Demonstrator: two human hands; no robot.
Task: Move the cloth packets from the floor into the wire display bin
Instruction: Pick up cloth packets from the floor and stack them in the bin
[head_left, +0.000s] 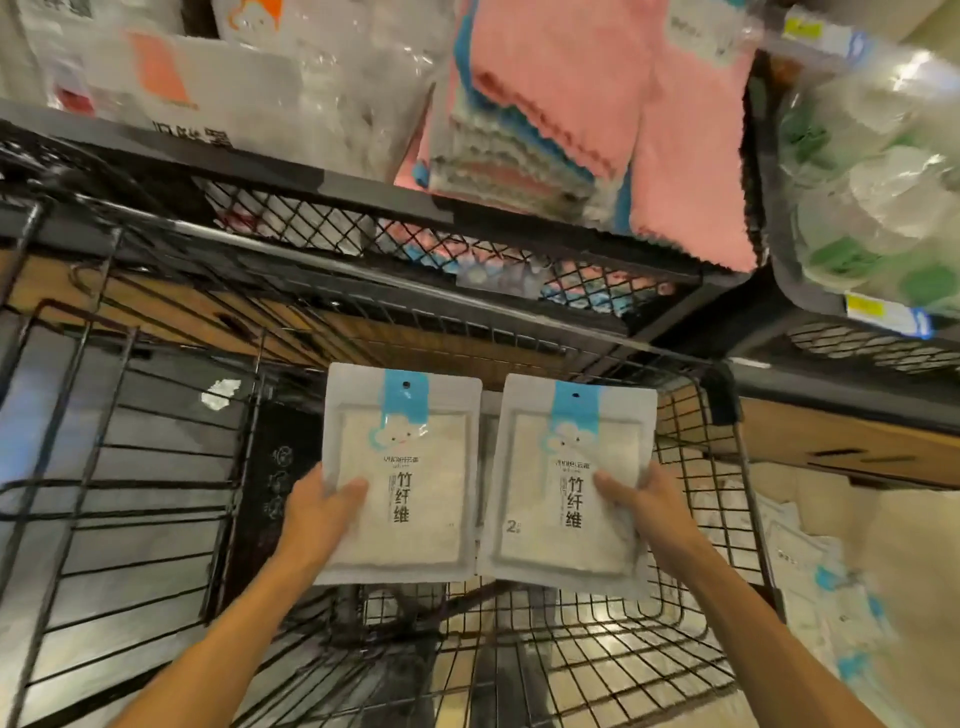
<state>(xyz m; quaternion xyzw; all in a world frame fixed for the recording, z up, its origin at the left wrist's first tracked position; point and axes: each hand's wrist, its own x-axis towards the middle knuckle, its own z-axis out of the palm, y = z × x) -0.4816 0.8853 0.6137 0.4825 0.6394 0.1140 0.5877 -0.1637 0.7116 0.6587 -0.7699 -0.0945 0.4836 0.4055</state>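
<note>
floor (883, 525), cloth packets (810, 577) piled

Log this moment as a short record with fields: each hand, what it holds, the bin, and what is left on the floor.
left hand: grips left cloth packet, thumb on its front
right hand: grips right cloth packet, thumb on its front
packets: side by side, upright, above the bin
wire display bin: black mesh, no packet visible on its floor
floor packets: blurred pile beyond the bin's right wall
shelf above: pink cloths

Floor packets (810, 571) blurred, partly cropped
</note>
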